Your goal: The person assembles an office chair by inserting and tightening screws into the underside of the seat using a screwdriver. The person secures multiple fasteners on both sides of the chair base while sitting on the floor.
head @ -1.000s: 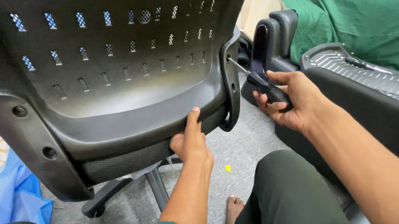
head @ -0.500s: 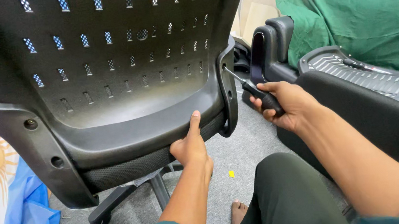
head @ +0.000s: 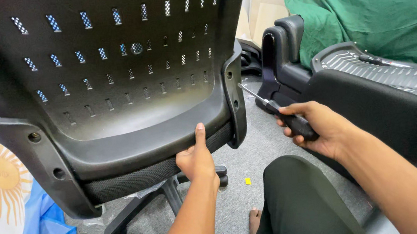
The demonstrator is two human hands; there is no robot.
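Left hand [head: 196,160] grips lower rim of chair back [head: 110,65]. Right hand [head: 318,128] closed on screwdriver [head: 280,112]; tip off bracket, side screw holes empty.

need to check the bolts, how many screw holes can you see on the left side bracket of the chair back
2: upper screw hole and lower screw hole on the left bracket. Others may be hidden beyond the frame.

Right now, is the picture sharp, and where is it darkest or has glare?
Head view: mostly sharp, wide-angle bending at the edges. The chair back is darkest at top, with a soft sheen on its lower lip near the left hand. The right hand and screwdriver are evenly lit.
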